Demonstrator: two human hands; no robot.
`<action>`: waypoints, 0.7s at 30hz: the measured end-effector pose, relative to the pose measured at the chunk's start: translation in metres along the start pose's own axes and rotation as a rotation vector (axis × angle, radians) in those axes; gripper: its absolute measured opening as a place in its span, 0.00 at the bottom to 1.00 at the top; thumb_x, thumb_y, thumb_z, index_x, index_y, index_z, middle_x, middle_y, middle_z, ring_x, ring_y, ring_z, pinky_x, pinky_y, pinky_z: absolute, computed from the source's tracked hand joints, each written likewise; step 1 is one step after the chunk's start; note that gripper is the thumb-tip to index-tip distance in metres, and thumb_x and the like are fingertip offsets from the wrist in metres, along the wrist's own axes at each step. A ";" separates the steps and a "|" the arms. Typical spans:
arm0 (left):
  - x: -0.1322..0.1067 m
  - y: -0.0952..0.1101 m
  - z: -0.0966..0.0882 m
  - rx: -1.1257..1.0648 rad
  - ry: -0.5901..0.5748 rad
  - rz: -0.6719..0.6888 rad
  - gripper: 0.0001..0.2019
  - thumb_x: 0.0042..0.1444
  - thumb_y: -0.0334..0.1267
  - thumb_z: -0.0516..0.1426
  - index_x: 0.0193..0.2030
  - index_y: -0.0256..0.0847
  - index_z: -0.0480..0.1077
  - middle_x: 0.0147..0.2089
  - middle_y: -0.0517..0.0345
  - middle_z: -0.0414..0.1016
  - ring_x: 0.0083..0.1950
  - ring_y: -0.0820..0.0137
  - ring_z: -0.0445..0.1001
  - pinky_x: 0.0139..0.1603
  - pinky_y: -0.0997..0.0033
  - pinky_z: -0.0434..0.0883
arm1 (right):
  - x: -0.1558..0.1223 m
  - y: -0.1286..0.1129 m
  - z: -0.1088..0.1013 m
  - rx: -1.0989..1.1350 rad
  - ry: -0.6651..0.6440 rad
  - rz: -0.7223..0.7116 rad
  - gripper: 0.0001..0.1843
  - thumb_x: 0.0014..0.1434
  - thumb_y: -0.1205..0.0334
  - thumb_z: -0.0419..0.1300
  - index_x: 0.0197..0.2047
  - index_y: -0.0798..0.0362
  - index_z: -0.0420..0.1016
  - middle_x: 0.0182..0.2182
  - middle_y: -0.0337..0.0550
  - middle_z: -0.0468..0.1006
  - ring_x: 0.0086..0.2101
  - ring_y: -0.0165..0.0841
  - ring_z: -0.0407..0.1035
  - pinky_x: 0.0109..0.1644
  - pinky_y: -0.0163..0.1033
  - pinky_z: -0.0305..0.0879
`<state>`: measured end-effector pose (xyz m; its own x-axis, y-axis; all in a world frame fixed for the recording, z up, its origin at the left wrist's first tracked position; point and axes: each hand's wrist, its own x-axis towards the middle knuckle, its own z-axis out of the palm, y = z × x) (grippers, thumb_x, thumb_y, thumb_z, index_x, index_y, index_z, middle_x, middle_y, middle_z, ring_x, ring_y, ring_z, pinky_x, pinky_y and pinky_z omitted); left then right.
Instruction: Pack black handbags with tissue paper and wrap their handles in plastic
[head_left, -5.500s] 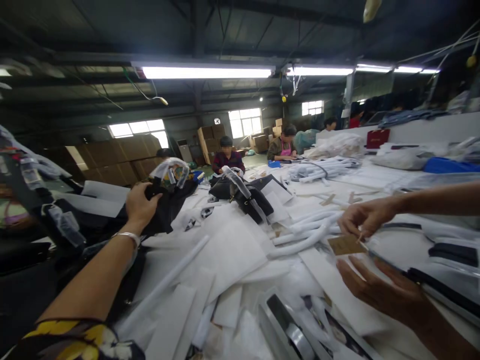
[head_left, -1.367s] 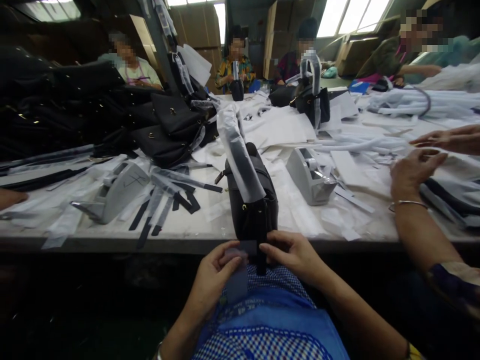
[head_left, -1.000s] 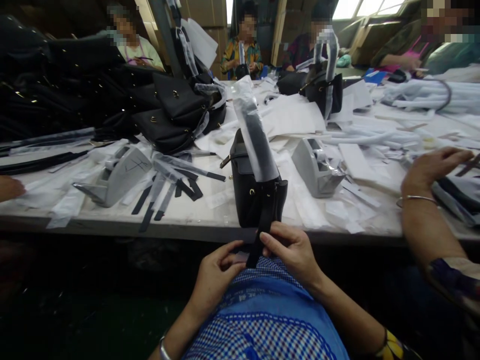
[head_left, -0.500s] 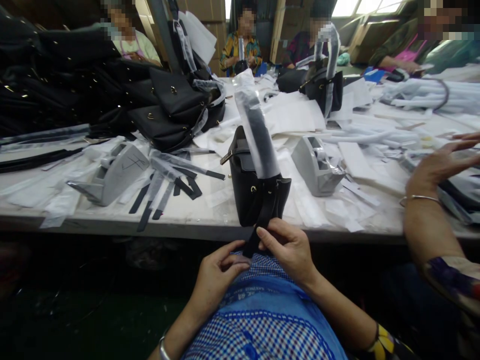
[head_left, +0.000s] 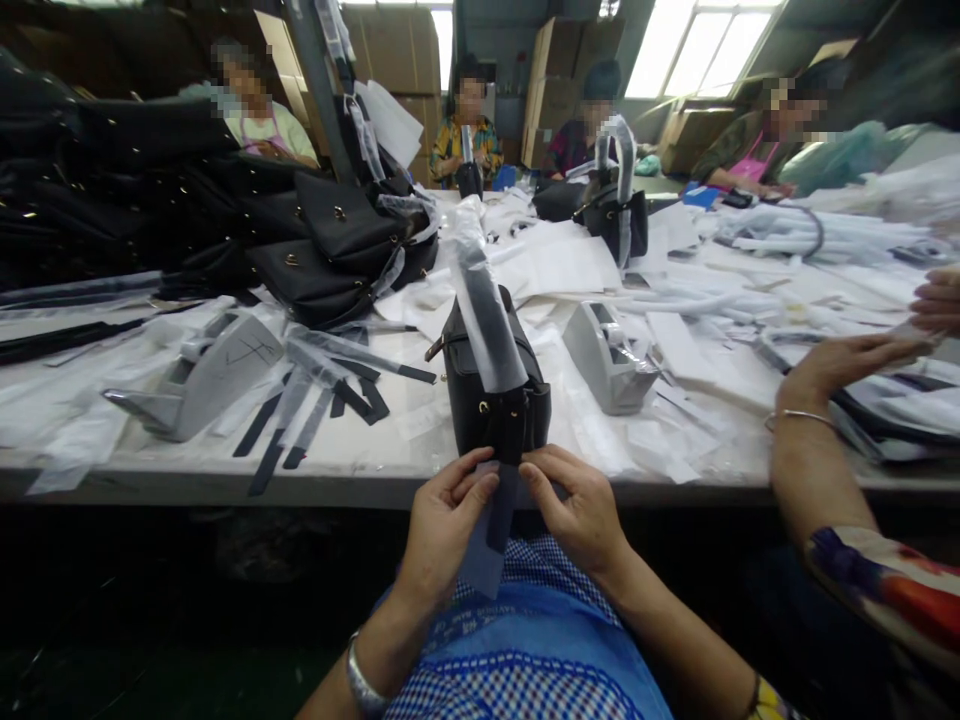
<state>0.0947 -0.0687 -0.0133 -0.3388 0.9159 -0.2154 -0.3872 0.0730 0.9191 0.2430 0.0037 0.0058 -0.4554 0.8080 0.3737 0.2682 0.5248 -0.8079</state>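
Observation:
A small black handbag stands upright at the table's front edge, its raised handle wrapped in translucent film. From its near side a black strap hangs down over the edge, partly covered by a strip of translucent film that reaches below it. My left hand is closed, thumb and fingers pinching the film at the strap's left edge. On the other side, my right hand pinches the strap's right edge near the bag. The fingertips partly hide where film and strap meet.
Grey tape dispensers stand left and right of the bag. Film-wrapped black strips lie left, before a pile of black handbags. A co-worker's arm reaches in at right. Several people sit across the table.
My left hand has moved up along the strap, towards the bag. The film strip now lies along the strap and hangs below it. The view has tilted up a little.

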 end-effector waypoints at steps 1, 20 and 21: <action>0.005 0.003 0.005 0.007 0.010 0.042 0.21 0.53 0.44 0.67 0.53 0.39 0.75 0.45 0.50 0.83 0.48 0.63 0.81 0.50 0.68 0.76 | 0.001 0.000 -0.002 -0.021 0.003 0.004 0.13 0.67 0.58 0.57 0.39 0.53 0.82 0.34 0.44 0.79 0.36 0.34 0.74 0.41 0.36 0.67; 0.027 0.009 0.012 0.080 0.279 0.427 0.16 0.56 0.46 0.65 0.47 0.43 0.72 0.45 0.57 0.76 0.47 0.69 0.75 0.47 0.72 0.73 | 0.036 -0.014 0.005 0.038 0.009 0.191 0.14 0.60 0.53 0.64 0.29 0.53 0.82 0.23 0.39 0.78 0.24 0.29 0.70 0.27 0.32 0.61; 0.025 0.006 0.013 0.064 0.264 0.384 0.14 0.56 0.46 0.64 0.46 0.42 0.72 0.43 0.57 0.77 0.45 0.69 0.76 0.46 0.72 0.73 | 0.035 -0.013 0.006 0.049 0.022 0.195 0.14 0.60 0.53 0.64 0.29 0.53 0.81 0.22 0.39 0.78 0.24 0.29 0.69 0.26 0.32 0.61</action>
<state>0.0946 -0.0407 -0.0085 -0.6569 0.7502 0.0758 -0.1401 -0.2202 0.9653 0.2182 0.0241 0.0264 -0.3802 0.8990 0.2174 0.3077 0.3447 -0.8869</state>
